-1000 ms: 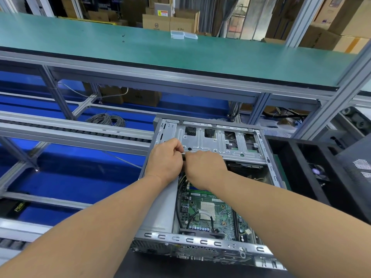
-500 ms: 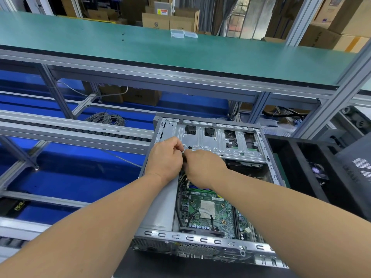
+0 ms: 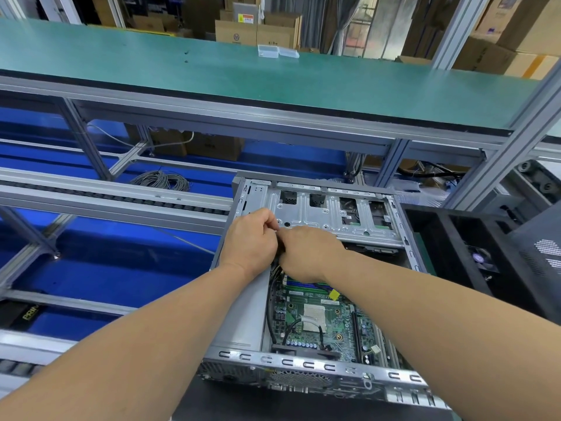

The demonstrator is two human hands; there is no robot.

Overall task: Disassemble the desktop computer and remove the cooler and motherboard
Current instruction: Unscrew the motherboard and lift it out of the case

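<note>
Both hands [image 3: 280, 247] above motherboard [image 3: 315, 317]

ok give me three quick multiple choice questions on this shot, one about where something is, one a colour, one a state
1. Where do the two hands meet?
A. at the near edge of the silver metal drive cage
B. on the green conveyor belt
C. on the black mesh side panel

2. What colour is the circuit board inside the open grey computer case?
A. red
B. green
C. white

3. What is the state of the processor socket area?
A. a cooler covers it
B. a loose metal lid covers it
C. bare, no cooler on it

Answers: 1 A, the left hand and right hand touch by the silver metal drive cage; 2 B, the circuit board is green; 3 C, the square processor lies uncovered, a black cable crossing it.
</note>
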